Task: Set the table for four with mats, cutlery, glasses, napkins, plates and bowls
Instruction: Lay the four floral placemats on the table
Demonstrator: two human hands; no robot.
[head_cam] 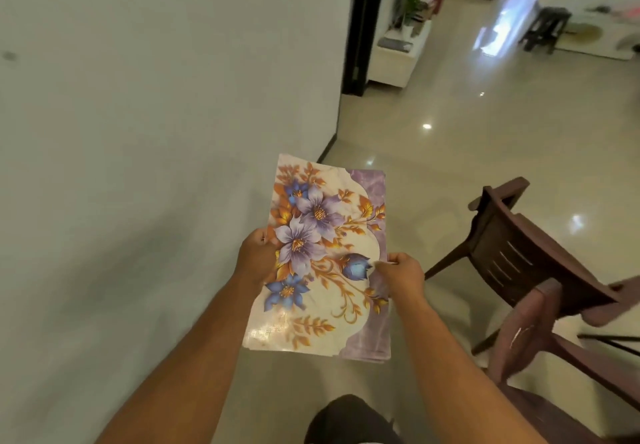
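Because no table shows anywhere in view, the glossy rectangular placemats printed with purple and blue flowers and orange leaves (322,260), seemingly a thin stack, are carried flat in mid-air at the frame's centre, face up, above the shiny beige tiled floor (450,153). The left hand (258,258) pinches the long edge at nine o'clock and the right hand (401,275) pinches the edge at three o'clock, probably to keep the limp sheets level. Dark brown plastic chairs (533,263) stand at three to four o'clock, hinting the table is near.
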